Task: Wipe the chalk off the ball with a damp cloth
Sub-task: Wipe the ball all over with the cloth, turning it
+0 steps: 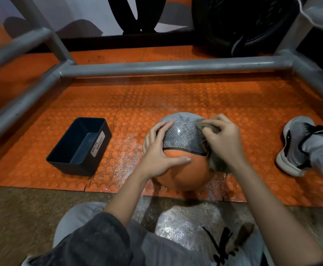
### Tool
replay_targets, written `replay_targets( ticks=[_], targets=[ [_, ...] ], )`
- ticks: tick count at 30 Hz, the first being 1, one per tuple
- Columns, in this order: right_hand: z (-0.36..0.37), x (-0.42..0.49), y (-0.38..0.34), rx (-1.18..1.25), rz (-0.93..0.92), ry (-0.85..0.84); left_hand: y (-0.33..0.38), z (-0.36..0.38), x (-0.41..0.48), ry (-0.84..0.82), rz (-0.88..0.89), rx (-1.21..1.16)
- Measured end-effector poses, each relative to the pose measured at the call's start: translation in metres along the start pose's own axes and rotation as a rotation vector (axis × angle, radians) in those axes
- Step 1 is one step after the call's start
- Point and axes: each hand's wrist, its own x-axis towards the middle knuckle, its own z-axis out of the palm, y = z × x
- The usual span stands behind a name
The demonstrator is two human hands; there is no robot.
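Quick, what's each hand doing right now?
Left hand: open, fingers spread on the orange rubber ball.
Right hand: closed on the crumpled grey cloth.

left hand [156, 150] lies spread flat, right hand [224, 141] has fingers [211, 124] curled, pinching.

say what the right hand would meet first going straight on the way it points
Probably the fingertips of the left hand: the right hand, gripping the grey cloth, points leftward across the chalk-whitened top of the orange ball.
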Motion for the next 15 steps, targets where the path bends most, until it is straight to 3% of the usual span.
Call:
replay_targets(
  ticks=[4,7,11,15],
  targets=[
    [-0.013,0.006,0.019,0.089,0.184,0.043,0.005,0.004,-0.001,0.0,-0.003,0.029],
    [-0.001,-0.005,-0.001,0.043,0.061,0.056,0.005,0.005,0.001,0.028,0.0,0.03],
    [0.016,-0.019,-0.027,-0.108,-0.185,-0.061,-0.001,0.002,-0.001,0.025,-0.009,-0.007],
    [0.005,-0.005,-0.01,0.007,-0.064,-0.019,0.001,0.002,-0.003,0.029,0.011,0.006]
  ],
)
